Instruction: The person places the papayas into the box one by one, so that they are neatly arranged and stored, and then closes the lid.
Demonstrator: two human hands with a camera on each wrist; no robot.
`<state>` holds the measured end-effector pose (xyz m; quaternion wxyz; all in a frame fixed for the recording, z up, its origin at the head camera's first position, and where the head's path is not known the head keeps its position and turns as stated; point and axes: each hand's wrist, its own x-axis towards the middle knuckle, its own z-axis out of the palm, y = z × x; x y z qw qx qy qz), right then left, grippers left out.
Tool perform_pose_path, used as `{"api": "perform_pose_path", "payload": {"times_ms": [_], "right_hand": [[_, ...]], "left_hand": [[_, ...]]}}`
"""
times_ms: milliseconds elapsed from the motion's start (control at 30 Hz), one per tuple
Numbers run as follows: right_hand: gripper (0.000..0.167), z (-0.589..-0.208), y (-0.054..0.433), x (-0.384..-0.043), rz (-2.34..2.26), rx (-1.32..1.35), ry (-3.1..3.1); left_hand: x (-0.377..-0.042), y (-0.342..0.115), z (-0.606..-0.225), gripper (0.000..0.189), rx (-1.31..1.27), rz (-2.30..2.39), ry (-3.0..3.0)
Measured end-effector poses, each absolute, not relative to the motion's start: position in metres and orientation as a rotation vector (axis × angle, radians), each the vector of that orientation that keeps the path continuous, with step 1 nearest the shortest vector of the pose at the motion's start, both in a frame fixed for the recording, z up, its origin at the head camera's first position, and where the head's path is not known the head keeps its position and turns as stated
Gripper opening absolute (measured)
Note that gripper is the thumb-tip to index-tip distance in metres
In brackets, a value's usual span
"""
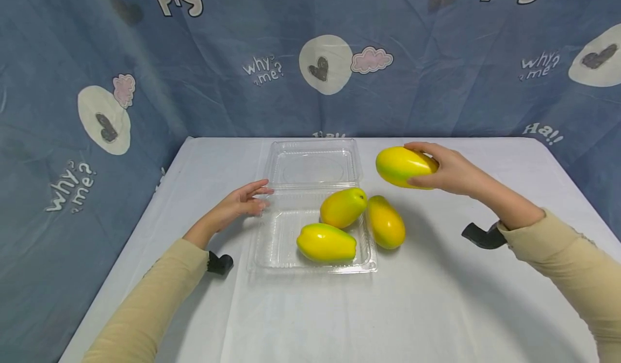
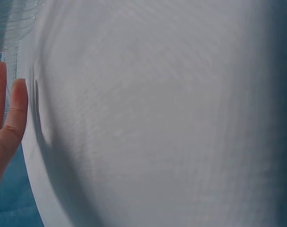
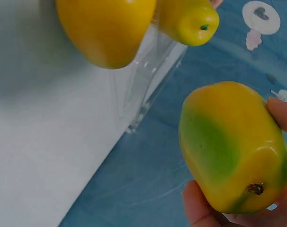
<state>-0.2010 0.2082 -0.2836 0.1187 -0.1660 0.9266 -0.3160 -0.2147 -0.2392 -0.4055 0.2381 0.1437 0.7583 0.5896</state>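
Note:
My right hand (image 1: pixel 448 171) grips a yellow-green papaya (image 1: pixel 405 167) above the table, to the right of the box's raised lid; the right wrist view shows thumb and fingers on either side of this papaya (image 3: pixel 233 146). Below it lies a clear plastic clamshell box (image 1: pixel 278 244), its lid (image 1: pixel 315 163) folded back. Inside the tray are two more papayas, one in front (image 1: pixel 326 242) and one behind (image 1: pixel 343 207). Another papaya (image 1: pixel 386 223) rests against the tray's right side, outside it. At the box's left edge, near the hinge, my left hand (image 1: pixel 237 206) has its fingers loosely extended, holding nothing.
A white cloth covers the table (image 1: pixel 412 309). Behind and to the left hangs a blue printed curtain (image 1: pixel 218 98). Black wrist mounts (image 1: pixel 485 235) stick out from both beige sleeves (image 1: pixel 150 298).

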Motion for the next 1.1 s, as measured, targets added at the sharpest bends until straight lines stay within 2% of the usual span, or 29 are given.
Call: {"api": "perform_pose_path", "payload": {"times_ms": [700, 1100], "right_hand": [[0.065, -0.271, 0.164, -0.207, -1.008, -0.630, 2.671], [0.061, -0.270, 0.133, -0.215, -0.978, -0.831, 2.619]], "left_hand": [[-0.214, -0.241, -0.406, 0.067, 0.391, 1.605, 2.094], [-0.214, -0.240, -0.403, 0.067, 0.384, 1.598, 2.099]]}}
